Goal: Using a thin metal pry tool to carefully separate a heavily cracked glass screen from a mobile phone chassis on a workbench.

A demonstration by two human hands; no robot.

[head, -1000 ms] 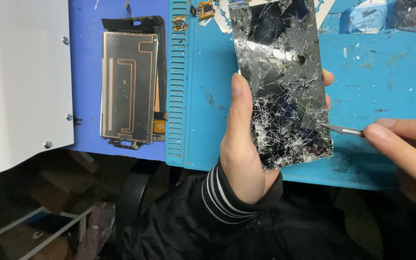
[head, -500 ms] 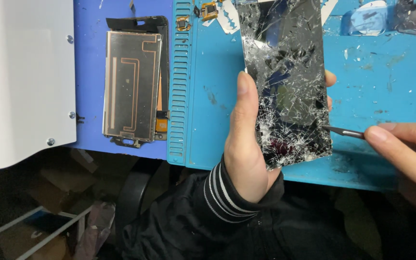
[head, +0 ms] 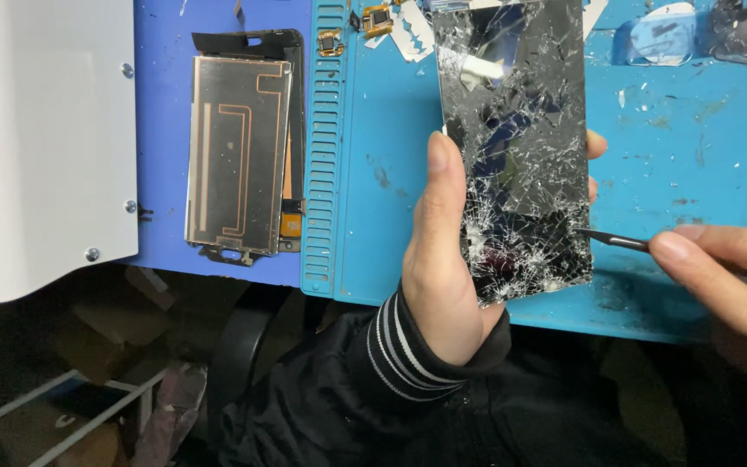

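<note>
My left hand (head: 443,259) grips a shattered phone screen (head: 516,147) upright over the bench (head: 702,173), my right hand (head: 728,277) pinching a thin metal tool (head: 611,239) at its edge; I'd pry shallowly and gently.

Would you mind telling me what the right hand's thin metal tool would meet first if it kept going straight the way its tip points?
Most likely the right edge of the cracked phone screen held in the left hand; the tip of the metal tool in the right hand already sits at that edge, though actual contact is unclear.
</note>
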